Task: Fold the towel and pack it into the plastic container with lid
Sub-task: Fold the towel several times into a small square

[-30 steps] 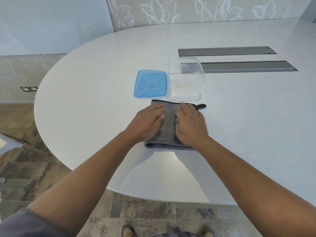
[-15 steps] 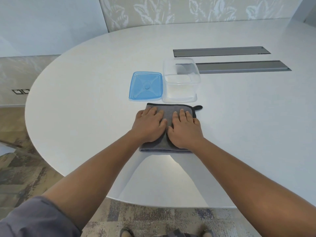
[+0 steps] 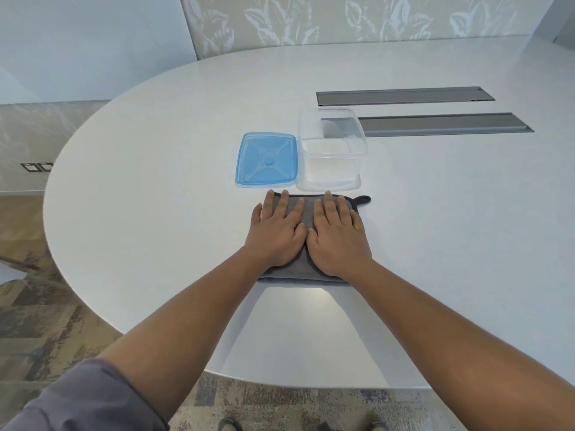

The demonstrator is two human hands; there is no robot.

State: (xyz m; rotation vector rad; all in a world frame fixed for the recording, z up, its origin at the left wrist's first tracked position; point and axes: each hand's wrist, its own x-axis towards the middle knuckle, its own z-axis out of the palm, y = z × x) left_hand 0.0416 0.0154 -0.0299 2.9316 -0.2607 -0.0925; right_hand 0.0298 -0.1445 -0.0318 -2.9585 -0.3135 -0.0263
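A grey towel [image 3: 308, 213], folded into a rectangle with a dark loop at its far right corner, lies flat on the white table [image 3: 155, 213]. My left hand [image 3: 277, 231] and my right hand [image 3: 337, 236] rest palm-down side by side on it, fingers spread and flat, covering most of it. Just beyond the towel stands the clear plastic container [image 3: 331, 150], open and with nothing inside. Its blue lid [image 3: 266, 160] lies flat on the table, touching the container's left side.
Two long grey cable slots [image 3: 404, 96] [image 3: 445, 124] are set into the tabletop behind and right of the container. The table's curved front edge runs close below my forearms, with patterned carpet beneath. A wall stands at the back.
Both hands have slid forward over the towel and flattened out, fingers now spread and reaching its far edge. The towel lies flatter and squarer than before.
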